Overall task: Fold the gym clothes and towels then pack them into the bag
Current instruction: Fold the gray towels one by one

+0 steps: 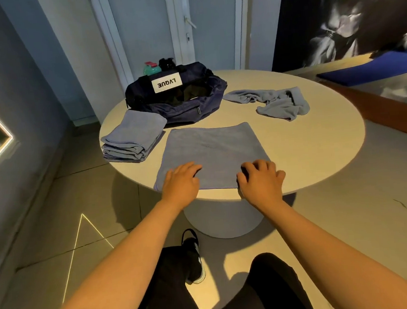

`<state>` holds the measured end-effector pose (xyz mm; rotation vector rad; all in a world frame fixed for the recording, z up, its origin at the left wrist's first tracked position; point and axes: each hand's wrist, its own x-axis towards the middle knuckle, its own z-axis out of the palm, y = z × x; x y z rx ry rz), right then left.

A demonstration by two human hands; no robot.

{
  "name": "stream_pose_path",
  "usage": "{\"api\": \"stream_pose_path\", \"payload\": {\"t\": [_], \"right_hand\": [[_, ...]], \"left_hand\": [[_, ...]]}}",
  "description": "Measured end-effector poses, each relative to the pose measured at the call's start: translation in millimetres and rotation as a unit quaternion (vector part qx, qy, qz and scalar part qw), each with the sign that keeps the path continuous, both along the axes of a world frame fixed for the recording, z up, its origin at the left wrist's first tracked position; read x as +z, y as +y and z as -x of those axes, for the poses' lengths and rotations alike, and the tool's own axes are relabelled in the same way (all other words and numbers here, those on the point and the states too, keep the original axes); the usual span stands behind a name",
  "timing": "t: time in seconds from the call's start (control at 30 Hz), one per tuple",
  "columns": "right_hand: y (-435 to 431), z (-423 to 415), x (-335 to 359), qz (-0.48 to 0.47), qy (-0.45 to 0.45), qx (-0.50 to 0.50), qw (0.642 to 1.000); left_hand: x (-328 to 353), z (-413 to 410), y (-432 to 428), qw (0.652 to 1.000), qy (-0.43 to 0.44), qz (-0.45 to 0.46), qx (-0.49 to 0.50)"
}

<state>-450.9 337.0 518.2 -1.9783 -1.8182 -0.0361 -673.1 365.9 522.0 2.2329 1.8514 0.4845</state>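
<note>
The round table (319,150) carries the open bag (194,106) at its far side. In front of the bag lies the flat towel (211,148), its near edge at the rim, where an uneven pull could skew the fold or drag it off. The folded stack (132,135) sits front-left of the bag and the crumpled towel (278,102) to its right. My left hand (181,180) rests flat on the near edge, fingers close together. My right hand (260,176) arches there too, fingers spread and bent — pinching or pressing, I cannot tell.
</note>
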Motion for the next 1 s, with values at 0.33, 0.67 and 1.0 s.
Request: {"api": "stream_pose_path", "payload": {"t": [0.33, 0.67, 1.0], "right_hand": [[-14, -20, 12, -0.01, 0.195, 0.017, 0.981], [1, -18, 37, -0.067, 0.348, -0.01, 0.935], [50, 75, 98, -0.136, 0.269, 0.234, 0.924]], "left_hand": [[-5, -67, -21, 0.989, -0.086, -0.055, -0.111], [7, -38, -7, 0.994, -0.028, -0.104, -0.006], [20, -11, 3, 0.932, -0.348, 0.009, 0.099]]}}
